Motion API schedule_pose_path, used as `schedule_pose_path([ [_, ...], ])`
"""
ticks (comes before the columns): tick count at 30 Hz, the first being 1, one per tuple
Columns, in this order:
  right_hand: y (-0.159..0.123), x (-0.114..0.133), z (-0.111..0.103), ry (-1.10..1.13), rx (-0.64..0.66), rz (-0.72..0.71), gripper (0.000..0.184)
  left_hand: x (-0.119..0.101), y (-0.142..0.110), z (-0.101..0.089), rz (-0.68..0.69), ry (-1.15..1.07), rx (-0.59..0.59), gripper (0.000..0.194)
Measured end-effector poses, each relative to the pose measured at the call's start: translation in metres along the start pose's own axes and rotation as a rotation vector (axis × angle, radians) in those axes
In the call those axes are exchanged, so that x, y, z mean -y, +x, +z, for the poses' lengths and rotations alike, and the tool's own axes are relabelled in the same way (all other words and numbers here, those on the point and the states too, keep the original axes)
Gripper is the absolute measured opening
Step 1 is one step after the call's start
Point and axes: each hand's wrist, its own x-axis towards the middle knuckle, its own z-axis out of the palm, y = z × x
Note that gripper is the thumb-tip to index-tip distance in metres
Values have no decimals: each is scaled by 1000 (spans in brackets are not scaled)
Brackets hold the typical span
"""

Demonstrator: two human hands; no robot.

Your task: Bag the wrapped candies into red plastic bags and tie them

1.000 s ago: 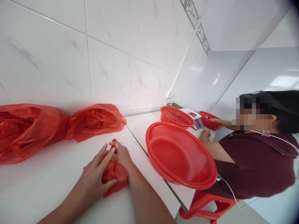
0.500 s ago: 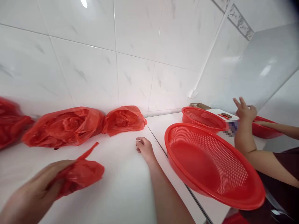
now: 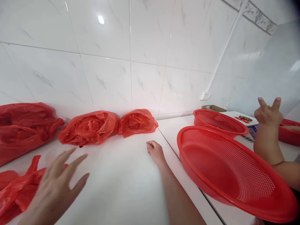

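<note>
My left hand (image 3: 56, 187) is open, its fingers spread, at the lower left above the white table (image 3: 112, 187). Right beside it, partly behind the fingers, lies a tied red plastic bag (image 3: 20, 190) with a knotted end sticking up. My right hand (image 3: 156, 153) rests on the table near the middle. Its fingers are curled in towards the thumb, and whether anything small is between them is hidden. Close ahead of it is a crumpled red plastic bag (image 3: 138, 123), and to its right stands a large red plastic basket (image 3: 211, 165).
A fuller red bag (image 3: 90, 126) and another red bag (image 3: 25, 125) lie along the tiled wall (image 3: 105, 84). Behind the large basket stand a second red basket (image 3: 217, 120) and a cardboard box (image 3: 213, 108). Another person's raised hand (image 3: 268, 114) is at the right.
My left hand has let go of the tied red bag, now lying further left, and its fingers have spread. My right hand keeps its curled pose. The view has turned left.
</note>
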Motion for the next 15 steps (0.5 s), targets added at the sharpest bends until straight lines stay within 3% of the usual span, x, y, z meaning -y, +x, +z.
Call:
schedule_pose_path([
  [4, 0, -1, -1, -70, 24, -10, 15, -26, 18, 44, 113, -113, 275, 49],
  [7, 0, 1, -1, -65, 35, -15, 18, -42, 39, 88, 90, -284, 420, 48],
  [10, 1, 3, -2, -42, 44, -19, 21, -62, 69, 134, 47, -412, 435, 49],
  [15, 6, 1, -2, -30, 44, -32, 37, -102, 128, 200, -148, -490, 311, 65],
])
